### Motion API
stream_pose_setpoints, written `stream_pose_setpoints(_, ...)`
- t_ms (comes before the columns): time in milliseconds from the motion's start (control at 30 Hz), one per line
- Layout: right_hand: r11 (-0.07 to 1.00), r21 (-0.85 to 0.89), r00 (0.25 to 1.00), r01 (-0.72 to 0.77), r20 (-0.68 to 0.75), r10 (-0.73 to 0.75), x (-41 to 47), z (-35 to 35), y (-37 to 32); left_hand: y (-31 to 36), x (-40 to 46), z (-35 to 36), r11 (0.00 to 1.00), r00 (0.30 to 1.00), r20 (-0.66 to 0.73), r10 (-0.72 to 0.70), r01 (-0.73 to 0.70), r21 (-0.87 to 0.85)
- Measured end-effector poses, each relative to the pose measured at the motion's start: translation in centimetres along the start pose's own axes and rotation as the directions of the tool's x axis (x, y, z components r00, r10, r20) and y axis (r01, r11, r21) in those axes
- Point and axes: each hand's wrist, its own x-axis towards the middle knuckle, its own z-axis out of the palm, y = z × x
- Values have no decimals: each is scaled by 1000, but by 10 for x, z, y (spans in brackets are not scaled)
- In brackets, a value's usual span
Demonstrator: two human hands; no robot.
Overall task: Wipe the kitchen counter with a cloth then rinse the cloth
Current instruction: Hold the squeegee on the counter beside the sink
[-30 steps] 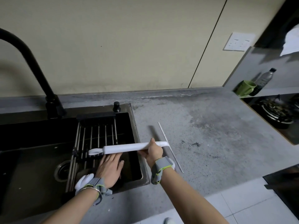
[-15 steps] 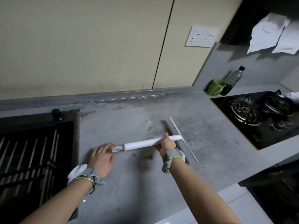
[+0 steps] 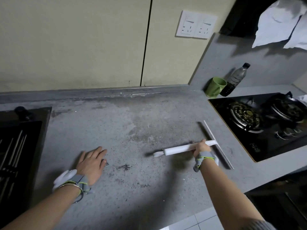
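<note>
My right hand (image 3: pixel 201 146) grips the white handle of a squeegee (image 3: pixel 178 149), its long thin blade (image 3: pixel 216 143) resting on the grey counter (image 3: pixel 132 130) close to the hob. My left hand (image 3: pixel 92 161) lies flat on the counter with fingers apart, holding nothing, a little right of the black sink (image 3: pixel 20 146). Dark crumbs and stains are scattered over the counter between my hands. White cloths (image 3: pixel 279 22) hang at the top right, above the hob.
A black gas hob (image 3: pixel 259 127) with two burners is set into the counter at the right. A green mug (image 3: pixel 215 87) and a plastic bottle (image 3: pixel 235 80) stand in the corner behind it. Wall sockets (image 3: pixel 196 24) sit above. A rack lies across the sink.
My view and both hands have shifted right from the sink onto the counter. The right hand carried the squeegee toward the hob; the left hand left the sink rack and rests on the counter.
</note>
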Motion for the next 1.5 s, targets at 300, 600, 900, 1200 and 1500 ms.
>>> stream_pose_setpoints(300,993,-39,993,114,44,-112,21,-16,16,-2,-1,2,998,1000,17,-20,21,-51)
stream_pose_setpoints(600,992,74,994,-102,47,98,-43,25,39,-32,-22,7,979,997,-80,-11,-5,-203)
stream_pose_setpoints(900,995,68,992,-76,108,69,-152,88,112,-127,-59,15,925,982,-154,-110,45,-377)
stream_pose_setpoints(1200,993,70,961,-90,269,68,-260,158,193,-225,-95,26,895,975,-127,-183,111,-433)
stream_pose_setpoints(1500,996,16,923,-84,379,72,-343,215,238,-317,-128,38,867,960,-102,-261,187,-462)
